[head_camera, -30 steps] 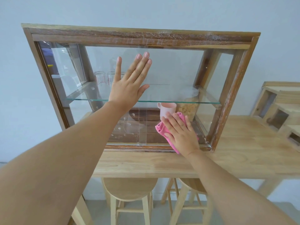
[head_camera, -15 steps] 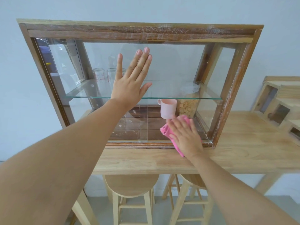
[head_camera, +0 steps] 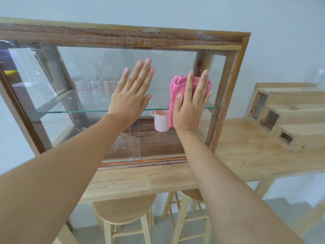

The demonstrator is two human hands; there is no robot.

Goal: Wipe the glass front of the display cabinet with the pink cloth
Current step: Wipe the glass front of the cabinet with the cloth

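Note:
A wooden display cabinet (head_camera: 133, 39) with a glass front (head_camera: 98, 67) stands on a light wooden table. My right hand (head_camera: 189, 106) presses a folded pink cloth (head_camera: 177, 87) flat against the right part of the glass, level with the inner glass shelf. My left hand (head_camera: 132, 97) lies flat on the middle of the glass, fingers spread and pointing up, holding nothing. The cloth's lower part shows below my right palm.
Inside the cabinet stand clear measuring glasses (head_camera: 95, 88) on the glass shelf and a pink cup (head_camera: 161, 121) below. The table (head_camera: 246, 155) also bears a stepped wooden box rack (head_camera: 288, 117) at the right. Two wooden stools (head_camera: 123, 210) stand under the table.
My right hand has slid the pink cloth up the glass from the lower right corner to shelf height. My left hand has stayed flat on the glass. The view has shifted to the right.

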